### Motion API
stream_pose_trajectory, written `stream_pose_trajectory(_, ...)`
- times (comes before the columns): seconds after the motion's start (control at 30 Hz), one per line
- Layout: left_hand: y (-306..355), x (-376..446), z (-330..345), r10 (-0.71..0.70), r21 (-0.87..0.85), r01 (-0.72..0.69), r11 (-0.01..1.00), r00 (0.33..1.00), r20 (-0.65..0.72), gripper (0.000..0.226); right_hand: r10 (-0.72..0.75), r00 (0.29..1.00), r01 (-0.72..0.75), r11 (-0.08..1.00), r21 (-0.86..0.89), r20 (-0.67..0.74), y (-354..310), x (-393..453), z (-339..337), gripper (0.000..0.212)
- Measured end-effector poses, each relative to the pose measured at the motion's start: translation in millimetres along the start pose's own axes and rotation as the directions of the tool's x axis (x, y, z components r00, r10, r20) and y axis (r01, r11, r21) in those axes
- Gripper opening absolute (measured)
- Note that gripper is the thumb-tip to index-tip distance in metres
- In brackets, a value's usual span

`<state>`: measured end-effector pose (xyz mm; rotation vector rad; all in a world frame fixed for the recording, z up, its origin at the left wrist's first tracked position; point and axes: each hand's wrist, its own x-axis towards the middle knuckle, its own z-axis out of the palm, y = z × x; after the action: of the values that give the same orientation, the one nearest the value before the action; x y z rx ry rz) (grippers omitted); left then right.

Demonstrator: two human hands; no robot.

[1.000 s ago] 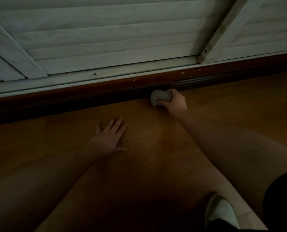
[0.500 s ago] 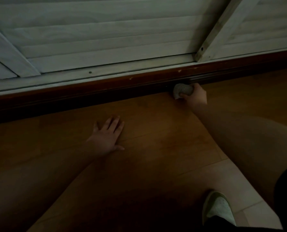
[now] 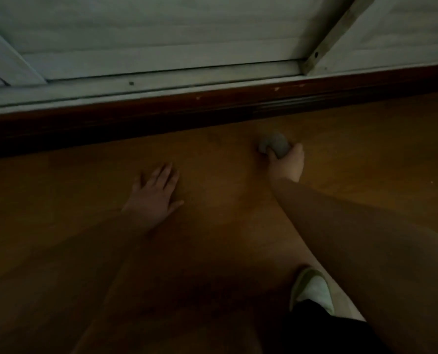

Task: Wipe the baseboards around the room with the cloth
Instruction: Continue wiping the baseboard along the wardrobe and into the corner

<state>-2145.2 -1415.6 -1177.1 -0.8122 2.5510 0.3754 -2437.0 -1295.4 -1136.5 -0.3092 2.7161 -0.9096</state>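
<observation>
The right hand (image 3: 286, 166) holds the balled-up cloth (image 3: 275, 145) tight on the floor (image 3: 366, 154), near the dark baseboard (image 3: 136, 118) but not touching it. The left hand (image 3: 152, 195) lies flat, fingers spread.

Left hand (image 3: 153, 194) flat with fingers spread, right hand (image 3: 286, 164) outstretched, fingers curled in a grip

A balled grey cloth (image 3: 275, 145) sits low over the wooden floor, near but apart from the dark reddish-brown baseboard (image 3: 161, 116), which runs along the foot of the pale wall.
</observation>
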Motion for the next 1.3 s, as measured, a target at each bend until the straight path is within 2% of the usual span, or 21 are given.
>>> stream_pose_trajectory(0.13,20.4,-16.4,-26.0,-0.078,-0.055,0.081,0.995,0.995,0.065,0.070,0.031,0.996,-0.035,0.999,0.041,0.087,-11.9,-48.4,-25.5,0.049)
stream_pose_trajectory(0.17,29.7,-26.0,-36.7,-0.055,-0.056,0.061,0.997,0.993,0.101,0.068,0.028,0.994,-0.032,0.999,0.039,0.104,-17.6,-54.9,-36.8,0.052)
stream_pose_trajectory(0.23,50.4,-50.5,-59.9,0.069,0.007,-0.071,0.997,0.987,0.148,0.065,0.022,0.992,-0.026,0.999,0.026,0.123,-31.4,-69.1,-67.0,0.056)
stream_pose_trajectory(0.3,63.0,-78.2,-88.8,0.139,0.045,-0.145,0.988,0.982,0.125,0.063,0.002,0.989,-0.006,1.000,0.024,0.151,-48.1,-85.5,-102.4,0.057)
stream_pose_trajectory(0.43,78.5,-135.7,-161.2,0.094,0.062,-0.100,0.993,0.991,0.093,0.066,-0.022,0.977,0.019,1.000,0.019,0.213,-80.0,-120.9,-186.5,0.058)
stream_pose_trajectory(0.67,101.2,-215.0,-274.9,0.061,0.079,-0.072,0.994,0.989,0.132,0.075,0.013,0.965,-0.038,0.995,0.089,0.263,-131.6,-145.6,-317.6,0.057)
stream_pose_trajectory(0.8,136.8,-243.1,-310.6,-0.077,0.061,0.067,0.996,0.980,0.183,0.067,0.033,0.955,-0.063,0.994,0.094,0.295,-143.3,-142.4,-361.2,0.055)
stream_pose_trajectory(0.97,195.0,-270.2,-325.9,-0.260,-0.031,0.292,0.956,0.891,0.372,0.069,0.012,0.934,-0.038,0.997,0.067,0.357,-153.4,-121.6,-404.4,0.054)
stream_pose_trajectory(1.13,233.2,-248.8,-367.5,-0.214,-0.109,0.250,0.962,0.940,0.265,0.070,-0.039,0.905,0.047,0.999,-0.008,0.424,-161.0,-95.9,-424.2,0.057)
stream_pose_trajectory(1.3,238.8,-224.5,-384.8,-0.163,-0.152,0.185,0.971,0.976,0.146,0.074,-0.085,0.895,0.117,0.992,-0.047,0.437,-163.9,-90.1,-403.8,0.058)
